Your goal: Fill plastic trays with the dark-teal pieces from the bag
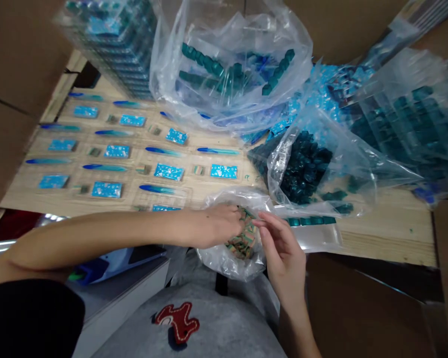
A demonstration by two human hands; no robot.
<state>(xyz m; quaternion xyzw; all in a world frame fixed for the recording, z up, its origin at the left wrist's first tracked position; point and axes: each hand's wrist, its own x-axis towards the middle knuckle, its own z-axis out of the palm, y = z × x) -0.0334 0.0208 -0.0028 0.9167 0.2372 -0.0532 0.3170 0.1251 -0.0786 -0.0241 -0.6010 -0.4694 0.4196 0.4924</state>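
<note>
Your bare left forearm (115, 229) stretches from the left toward the middle, your left hand (220, 226) back upward, fingers bent down, their tips hidden. Your right forearm (298, 323) comes from the near side; your right hand (283, 246) curls, thumb and forefinger tips close together.

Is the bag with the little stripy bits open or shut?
Open. The clear plastic bag has its mouth spread wide, showing striped pieces inside, with the left hand at them.
</note>
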